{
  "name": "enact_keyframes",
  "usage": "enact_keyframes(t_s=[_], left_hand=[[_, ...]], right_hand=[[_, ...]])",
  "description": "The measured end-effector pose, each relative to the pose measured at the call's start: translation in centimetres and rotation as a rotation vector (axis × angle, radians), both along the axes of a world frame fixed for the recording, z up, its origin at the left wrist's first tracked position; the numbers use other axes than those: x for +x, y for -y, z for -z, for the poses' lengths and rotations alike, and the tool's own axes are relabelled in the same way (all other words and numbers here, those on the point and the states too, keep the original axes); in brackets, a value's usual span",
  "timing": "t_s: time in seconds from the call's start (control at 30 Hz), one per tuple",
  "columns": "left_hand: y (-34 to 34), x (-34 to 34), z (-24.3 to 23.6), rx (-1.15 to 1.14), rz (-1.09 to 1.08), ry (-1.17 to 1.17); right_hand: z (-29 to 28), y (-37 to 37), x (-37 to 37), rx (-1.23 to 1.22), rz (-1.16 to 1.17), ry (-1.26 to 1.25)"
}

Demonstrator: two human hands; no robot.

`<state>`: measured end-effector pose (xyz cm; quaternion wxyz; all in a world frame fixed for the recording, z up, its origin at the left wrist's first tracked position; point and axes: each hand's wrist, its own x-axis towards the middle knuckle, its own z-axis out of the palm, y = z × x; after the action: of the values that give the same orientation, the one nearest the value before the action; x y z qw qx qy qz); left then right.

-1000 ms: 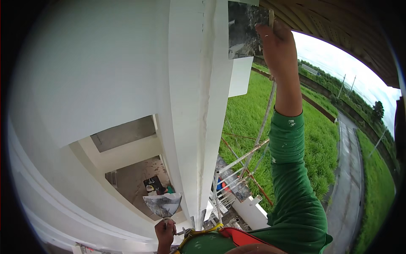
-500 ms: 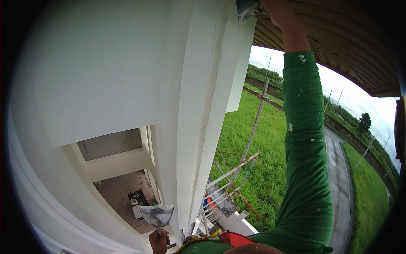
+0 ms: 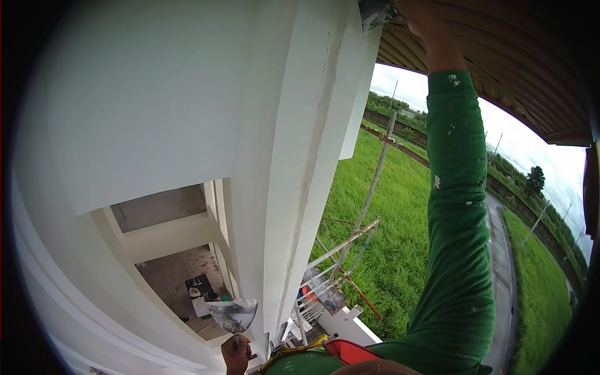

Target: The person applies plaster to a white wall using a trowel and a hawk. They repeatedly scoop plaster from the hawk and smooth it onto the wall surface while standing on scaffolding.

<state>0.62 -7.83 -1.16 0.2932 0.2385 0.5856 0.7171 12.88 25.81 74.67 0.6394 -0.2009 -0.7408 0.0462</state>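
Low in the head view, my left hand is closed round the handle of a putty knife. Its wide blade points up and is smeared with grey and white filler. My right arm, in a paint-spotted green sleeve, reaches up to the top edge. There my right hand, partly cut off by the frame, grips a second putty knife with a stained blade. That blade lies at the upper end of a white wall corner, beside a rough filler line running down it.
A brown ribbed roof overhang is above on the right. Scaffold poles stand over the grass. Below left, a wall opening shows a floor with several items on it. A red strap crosses my body.
My right hand and its putty knife have shifted slightly right in the picture. The view has tilted a little; my left hand keeps its hold.
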Motion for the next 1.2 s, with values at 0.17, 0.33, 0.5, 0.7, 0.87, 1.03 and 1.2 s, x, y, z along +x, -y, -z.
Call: enact_keyframes(t_s=[0.17, 0.33, 0.5, 0.7, 0.87, 1.03, 1.2], left_hand=[[0.2, -0.1, -0.4, -0.024, 0.013, -0.039], [0.3, 0.0, -1.0, -0.049, 0.019, -0.032], [0.5, 0.0, -1.3, -0.045, 0.024, -0.025], [0.8, -0.1, -1.1, -0.059, 0.032, 0.004], [1.1, -0.2, -1.1, -0.090, 0.040, 0.005], [1.2, -0.1, -1.1, -0.099, 0.040, 0.025], [1.4, 0.0, -1.4, -0.097, 0.045, -0.001]], right_hand=[[1.7, -1.4, 0.1, 0.105, 0.145, 0.034], [3.7, -2.2, 0.7, 0.116, 0.270, 0.135], [6.8, -3.2, -0.8, 0.177, 0.320, -0.102], [9.3, -5.3, -0.9, 0.171, 0.187, -0.005], [11.7, -6.5, -1.1, 0.122, 0.093, 0.119], [14.0, -6.1, -1.5, 0.182, 0.148, 0.097], [16.1, -5.1, -1.9, 0.219, 0.078, 0.118]])
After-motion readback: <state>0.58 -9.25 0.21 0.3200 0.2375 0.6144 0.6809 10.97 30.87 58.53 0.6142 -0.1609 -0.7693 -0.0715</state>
